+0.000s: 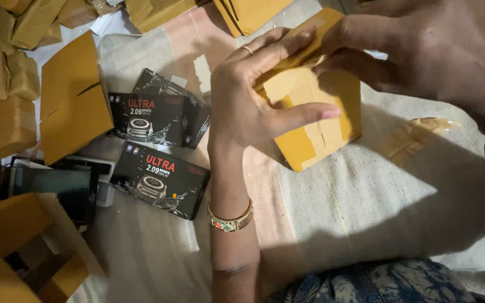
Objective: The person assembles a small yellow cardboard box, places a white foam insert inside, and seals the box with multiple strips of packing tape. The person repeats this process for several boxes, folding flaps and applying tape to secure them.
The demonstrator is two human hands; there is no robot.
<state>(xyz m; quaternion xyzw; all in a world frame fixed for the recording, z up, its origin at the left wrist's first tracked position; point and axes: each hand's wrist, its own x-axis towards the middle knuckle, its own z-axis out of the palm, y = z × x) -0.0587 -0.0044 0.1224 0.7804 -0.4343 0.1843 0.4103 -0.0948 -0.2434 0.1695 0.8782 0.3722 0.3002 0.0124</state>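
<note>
A small brown cardboard box (321, 120) with clear tape on it is held up over a pale cloth. My left hand (248, 98) presses on its left face, fingers spread along the top flap and thumb across the front; a ring and a gold bangle show on that arm. My right hand (422, 50) grips the box's top flap from the upper right, pinching the folded edge. A strip of clear tape (416, 134) hangs at the right of the box.
Black product boxes (161, 179) (152, 115) picturing a watch lie to the left on the cloth (366, 196). A flat brown carton (74, 98) lies beside them. Taped brown parcels (7, 73) pile up at the far left, folded cartons (248, 14) at the top.
</note>
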